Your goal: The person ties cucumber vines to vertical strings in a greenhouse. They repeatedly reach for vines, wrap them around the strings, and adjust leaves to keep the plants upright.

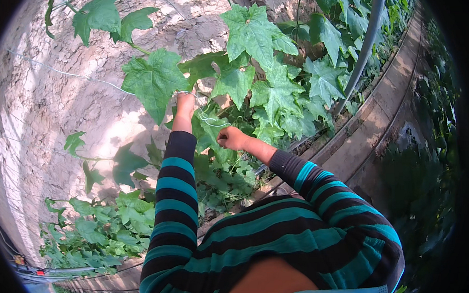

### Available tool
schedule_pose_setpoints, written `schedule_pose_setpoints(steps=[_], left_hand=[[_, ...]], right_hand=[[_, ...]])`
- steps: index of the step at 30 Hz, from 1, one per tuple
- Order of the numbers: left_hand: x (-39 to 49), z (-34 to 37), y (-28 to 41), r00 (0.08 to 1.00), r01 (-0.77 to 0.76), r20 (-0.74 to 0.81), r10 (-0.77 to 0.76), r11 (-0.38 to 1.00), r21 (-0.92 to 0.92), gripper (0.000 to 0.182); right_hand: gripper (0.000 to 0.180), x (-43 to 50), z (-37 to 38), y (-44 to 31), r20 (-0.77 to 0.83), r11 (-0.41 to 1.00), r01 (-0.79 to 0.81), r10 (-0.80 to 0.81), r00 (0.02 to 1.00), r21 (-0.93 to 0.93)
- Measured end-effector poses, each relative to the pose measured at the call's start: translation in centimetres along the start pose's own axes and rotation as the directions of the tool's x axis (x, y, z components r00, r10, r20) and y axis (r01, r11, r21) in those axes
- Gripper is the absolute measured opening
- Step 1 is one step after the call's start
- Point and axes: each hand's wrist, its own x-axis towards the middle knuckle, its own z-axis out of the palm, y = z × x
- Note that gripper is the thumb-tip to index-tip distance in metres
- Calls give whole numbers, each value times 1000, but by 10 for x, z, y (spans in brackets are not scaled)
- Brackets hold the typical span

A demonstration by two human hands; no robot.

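Observation:
A pale string point(72, 75) runs from the left across to my left hand point(186, 103), which is raised among broad lobed leaves of a climbing vine point(155, 81). Leaves partly cover that hand's fingers, so its grip cannot be made out. Below and to the right, my right hand point(231, 138) has its fingers curled closed at the loose end of a pale cord point(214, 122). The cord loops between the two hands in front of green leaves. More vine leaves point(275, 89) hang just above my right hand.
A cracked earthen wall point(100, 125) stands behind the vines. A grey metal pole point(365, 48) rises at the right, beside a narrow paved path point(360, 141) that curves along the plants. Low leafy growth point(101, 231) fills the lower left, near pipes point(55, 271) at the wall's foot.

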Motion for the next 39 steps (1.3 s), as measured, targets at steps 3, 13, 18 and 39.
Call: schedule_pose_setpoints(steps=[3, 13, 18, 39], left_hand=[[-12, 20, 17, 999, 0, -46, -8, 986, -165, 19], [-83, 41, -21, 998, -54, 21, 60, 977, -208, 35], [-114, 25, 19, 996, 78, -8, -86, 939, -335, 11], [-104, -52, -25, 985, -168, -114, 131, 885, -433, 26]], right_hand=[[17, -21, -22, 13, -100, 990, -103, 113, 988, 99], [34, 25, -15, 3, -260, 931, -149, 243, 934, 333], [20, 11, -12, -58, -353, 763, 166, 86, 932, 624], [24, 87, -35, -52, -355, 849, 419, -302, 885, 323]])
